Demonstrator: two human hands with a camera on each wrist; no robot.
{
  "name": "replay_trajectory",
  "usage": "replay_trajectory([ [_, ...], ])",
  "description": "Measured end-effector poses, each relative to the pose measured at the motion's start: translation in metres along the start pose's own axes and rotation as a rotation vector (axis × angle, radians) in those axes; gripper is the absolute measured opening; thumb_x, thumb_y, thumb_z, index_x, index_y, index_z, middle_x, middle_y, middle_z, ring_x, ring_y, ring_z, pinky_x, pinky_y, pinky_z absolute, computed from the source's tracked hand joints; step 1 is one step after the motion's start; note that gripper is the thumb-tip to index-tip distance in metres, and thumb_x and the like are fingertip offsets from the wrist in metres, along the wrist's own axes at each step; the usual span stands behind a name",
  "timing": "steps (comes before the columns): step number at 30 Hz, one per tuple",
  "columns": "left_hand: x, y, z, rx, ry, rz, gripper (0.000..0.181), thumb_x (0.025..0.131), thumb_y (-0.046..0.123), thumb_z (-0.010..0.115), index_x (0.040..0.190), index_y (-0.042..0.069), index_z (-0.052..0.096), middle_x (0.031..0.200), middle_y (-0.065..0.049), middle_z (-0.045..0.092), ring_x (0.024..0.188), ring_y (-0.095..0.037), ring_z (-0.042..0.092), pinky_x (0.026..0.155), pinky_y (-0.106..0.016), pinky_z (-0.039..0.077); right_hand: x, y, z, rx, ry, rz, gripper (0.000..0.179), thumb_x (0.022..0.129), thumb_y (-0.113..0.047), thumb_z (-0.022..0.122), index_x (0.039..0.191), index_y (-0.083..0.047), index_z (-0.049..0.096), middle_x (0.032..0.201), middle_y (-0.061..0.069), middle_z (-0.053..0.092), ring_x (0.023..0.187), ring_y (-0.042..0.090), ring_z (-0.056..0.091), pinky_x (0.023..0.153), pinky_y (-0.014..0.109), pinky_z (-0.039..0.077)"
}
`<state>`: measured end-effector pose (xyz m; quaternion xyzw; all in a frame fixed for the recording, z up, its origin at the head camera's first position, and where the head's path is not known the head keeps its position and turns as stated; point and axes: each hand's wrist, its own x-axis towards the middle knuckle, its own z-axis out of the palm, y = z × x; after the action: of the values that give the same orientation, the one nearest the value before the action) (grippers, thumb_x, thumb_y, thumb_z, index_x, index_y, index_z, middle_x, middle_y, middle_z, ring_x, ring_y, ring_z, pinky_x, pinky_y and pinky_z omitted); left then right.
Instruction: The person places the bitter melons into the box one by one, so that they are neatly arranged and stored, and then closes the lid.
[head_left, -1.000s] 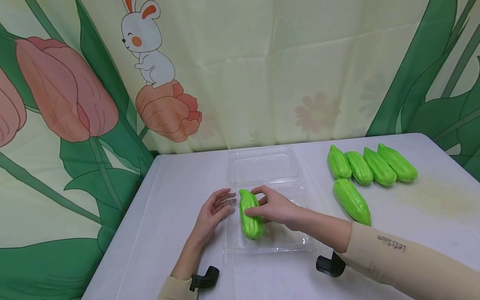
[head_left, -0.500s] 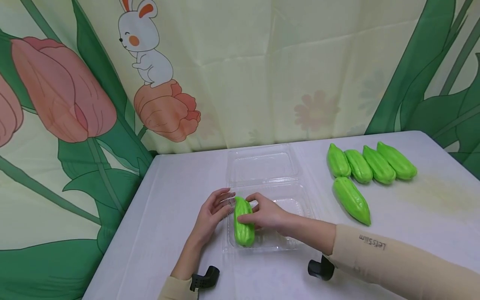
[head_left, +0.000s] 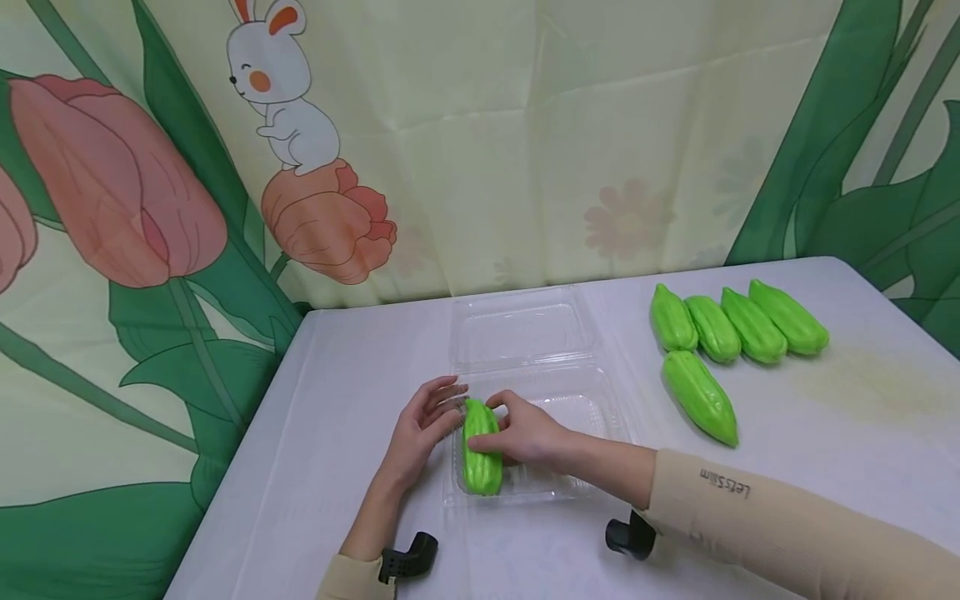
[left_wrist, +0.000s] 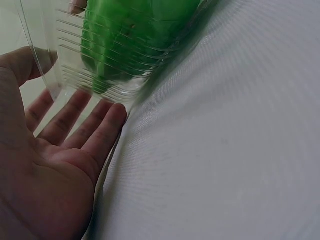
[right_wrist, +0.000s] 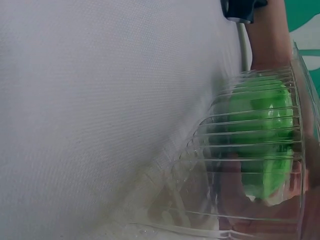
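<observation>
My right hand (head_left: 527,429) grips a glossy green papaya-like fruit (head_left: 481,458), thumb on top, with its narrow tip toward the back. The fruit is inside the left end of a clear plastic clamshell box (head_left: 555,493), whose lid (head_left: 525,333) lies folded back. My left hand (head_left: 420,433) is at the box's left side, its fingers (left_wrist: 95,127) nearly straight against or close to the outer wall. Through the ribbed wall the green fruit (left_wrist: 135,37) shows in the left wrist view. In the right wrist view the fruit (right_wrist: 265,120) appears behind clear plastic, with the right fingers partly hidden.
Several more green fruits (head_left: 753,329) lie in a row at the back right of the white-covered table (head_left: 360,358). Another one (head_left: 699,398) lies in front of them. A printed curtain (head_left: 525,167) hangs behind the table.
My right hand has moved left and slightly nearer with the green fruit, bringing it to the left end of the box. My left hand has stayed at the box's side.
</observation>
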<state>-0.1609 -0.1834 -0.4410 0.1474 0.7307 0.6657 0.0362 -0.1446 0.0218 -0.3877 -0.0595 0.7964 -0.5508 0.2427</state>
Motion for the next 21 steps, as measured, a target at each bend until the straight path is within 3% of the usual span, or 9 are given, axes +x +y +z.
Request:
replay_trajectory([
  [12,0.000,-0.002,-0.001,0.004,0.002,-0.003,0.052,0.098,0.008,0.063,0.147,0.002,0.044,0.140,-0.015,0.057,0.129,-0.030,0.056,0.103,-0.031,0.048,-0.004,-0.003,-0.003,-0.030,0.008,0.011,0.068,0.086,-0.024,0.083,0.139,-0.001,0.047,0.097,0.011,0.063,0.078,0.019,0.066,0.074,0.036,0.060],
  [21,0.000,-0.002,-0.001,-0.006,0.001,0.002,0.051,0.098,0.005,0.063,0.146,0.003,0.045,0.140,-0.016,0.057,0.129,-0.031,0.056,0.102,-0.031,0.048,-0.007,-0.008,-0.022,-0.012,0.019,-0.016,0.073,0.087,-0.026,0.081,0.145,-0.002,0.045,0.100,0.012,0.062,0.078,0.026,0.068,0.076,0.038,0.059],
])
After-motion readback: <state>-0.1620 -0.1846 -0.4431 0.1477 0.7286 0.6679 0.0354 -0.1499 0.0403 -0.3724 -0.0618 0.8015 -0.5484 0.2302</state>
